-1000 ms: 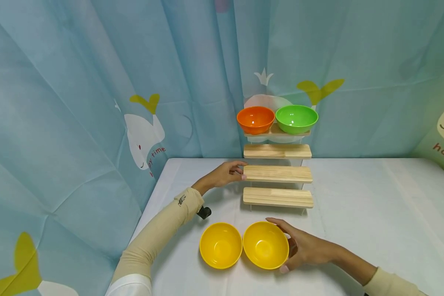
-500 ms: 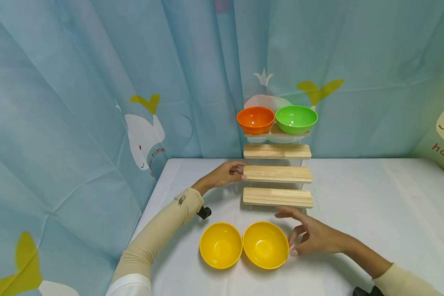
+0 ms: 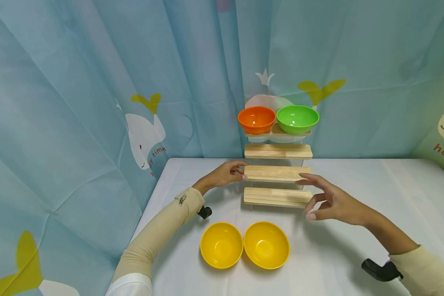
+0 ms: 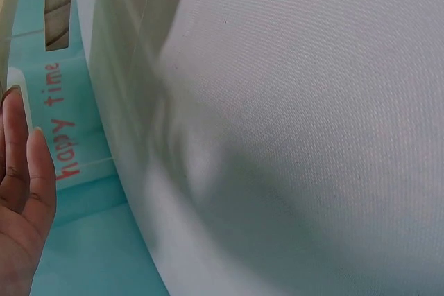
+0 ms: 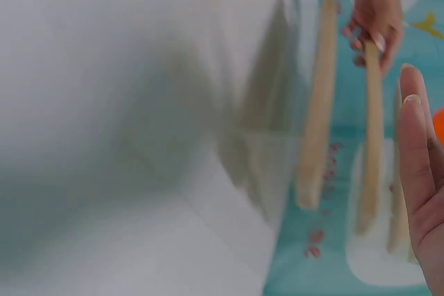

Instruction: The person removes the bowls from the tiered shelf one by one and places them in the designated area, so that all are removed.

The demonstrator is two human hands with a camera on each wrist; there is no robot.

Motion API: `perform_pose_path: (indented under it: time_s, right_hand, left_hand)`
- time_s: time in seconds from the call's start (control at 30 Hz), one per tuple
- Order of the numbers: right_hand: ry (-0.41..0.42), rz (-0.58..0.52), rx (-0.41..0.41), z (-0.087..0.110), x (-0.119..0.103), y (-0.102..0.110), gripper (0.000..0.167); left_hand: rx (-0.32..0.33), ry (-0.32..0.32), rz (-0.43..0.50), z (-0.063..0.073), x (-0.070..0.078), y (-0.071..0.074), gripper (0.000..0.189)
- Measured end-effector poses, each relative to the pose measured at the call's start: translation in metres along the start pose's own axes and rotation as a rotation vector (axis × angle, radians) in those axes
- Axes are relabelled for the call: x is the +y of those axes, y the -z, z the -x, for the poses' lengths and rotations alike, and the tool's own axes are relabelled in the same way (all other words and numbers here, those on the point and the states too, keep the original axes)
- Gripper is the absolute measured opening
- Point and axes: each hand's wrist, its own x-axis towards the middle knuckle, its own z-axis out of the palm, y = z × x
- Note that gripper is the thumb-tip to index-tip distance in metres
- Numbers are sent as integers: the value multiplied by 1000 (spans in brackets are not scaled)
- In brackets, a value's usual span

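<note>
L grip [image 3: 223, 174] pinches 2nd-lowest wood shelf [image 3: 271, 173], L end; R grip [image 3: 334, 202] empty, thumb/fingers apart, nr R end.

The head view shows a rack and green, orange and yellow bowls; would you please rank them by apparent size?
Largest to smallest:
Rack
Left yellow bowl and right yellow bowl, nearly alike
Green bowl
Orange bowl
</note>
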Motion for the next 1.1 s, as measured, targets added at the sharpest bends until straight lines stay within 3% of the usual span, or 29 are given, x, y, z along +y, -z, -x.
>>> perform_pose_path:
  time_s: [0.13, 0.6, 0.87, 1.1]
  right_hand:
    - [22, 73, 51, -5, -9, 21, 94]
    - [-70, 175, 259, -27, -28, 86, 81]
    - [-171, 241, 396, -48, -34, 112, 70]
    - [-222, 246, 421, -66, -34, 125, 75]
  left_hand:
    - [2, -2, -8, 0, 0, 0, 54]
    - [-5, -4, -15, 0, 0, 1, 55]
    - [-5, -9, -16, -1, 0, 2, 56]
    - [-12, -2, -8, -1, 0, 2, 55]
